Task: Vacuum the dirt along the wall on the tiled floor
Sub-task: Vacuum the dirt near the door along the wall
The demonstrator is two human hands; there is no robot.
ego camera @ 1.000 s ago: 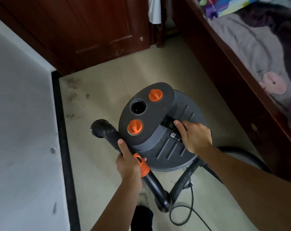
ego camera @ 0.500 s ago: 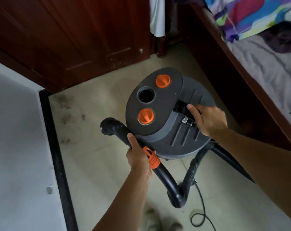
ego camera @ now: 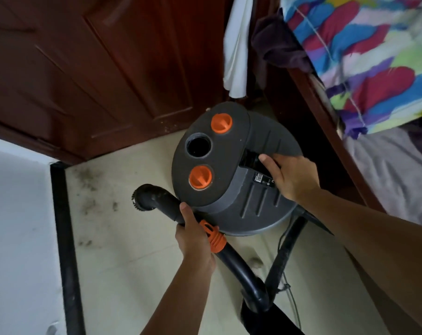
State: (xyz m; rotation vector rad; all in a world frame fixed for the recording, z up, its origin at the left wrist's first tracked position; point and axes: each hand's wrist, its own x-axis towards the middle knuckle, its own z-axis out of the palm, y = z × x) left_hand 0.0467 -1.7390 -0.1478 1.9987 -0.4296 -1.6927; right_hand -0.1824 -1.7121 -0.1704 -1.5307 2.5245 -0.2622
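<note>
Setting the vacuum down by the dirty wall edge, suction not yet on the dirt.

My right hand point(ego camera: 292, 175) grips the handle on top of the vacuum point(ego camera: 229, 151); my left hand point(ego camera: 195, 235) is wrapped round the pipe point(ego camera: 167, 209) behind its brush nozzle point(ego camera: 143, 200). The dirt point(ego camera: 89, 187) lies scattered along the black skirting point(ego camera: 65, 238), just left of the nozzle. Next, I reckon, I swing the nozzle down onto it.

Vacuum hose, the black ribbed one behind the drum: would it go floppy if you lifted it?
Probably floppy: the ribbed hose bends in a loose curve from the drum vacuum to the smooth tube. That tube, gripped by the left hand, looks stiff. Likely light too, since one hand carries it.
</note>
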